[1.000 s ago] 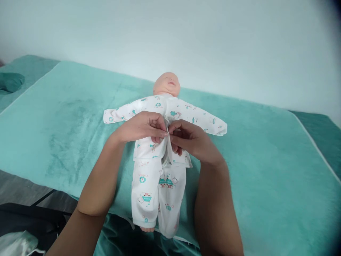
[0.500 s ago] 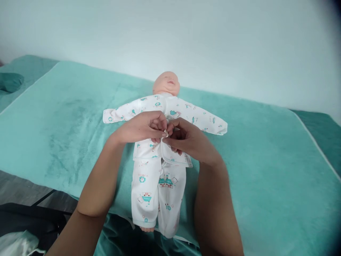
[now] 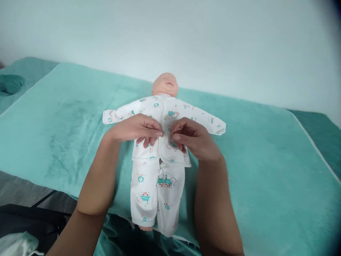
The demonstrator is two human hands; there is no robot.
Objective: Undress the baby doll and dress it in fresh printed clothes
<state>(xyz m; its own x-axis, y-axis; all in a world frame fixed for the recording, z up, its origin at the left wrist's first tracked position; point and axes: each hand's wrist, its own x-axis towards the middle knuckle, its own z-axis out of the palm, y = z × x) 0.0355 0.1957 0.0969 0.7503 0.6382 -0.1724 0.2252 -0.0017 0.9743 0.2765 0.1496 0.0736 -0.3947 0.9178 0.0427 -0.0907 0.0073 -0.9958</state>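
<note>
A baby doll [image 3: 164, 85] lies on its back, head away from me, arms spread. It wears a white printed shirt [image 3: 174, 149] and matching white trousers [image 3: 145, 181]. At the middle of the shirt's front, my left hand [image 3: 138, 129] has thumb and forefinger closed together at the overlapping edge, seemingly pinching the cloth. Just to the right, my right hand [image 3: 190, 137] hovers over the chest, fingers curled, thumb and forefinger slightly apart with nothing visible between them. Both hands cover part of the shirt's middle.
A green blanket [image 3: 266, 170] with pale edging covers the table beneath the doll. A pale wall [image 3: 186, 39] rises behind it. At the lower left are a black seat-like object [image 3: 29, 222] and a light, crumpled cloth [image 3: 18, 243].
My hands, which met at the shirt's front, have moved apart. The right hand has drawn away to the right and its pinch has loosened; the left has shifted slightly left.
</note>
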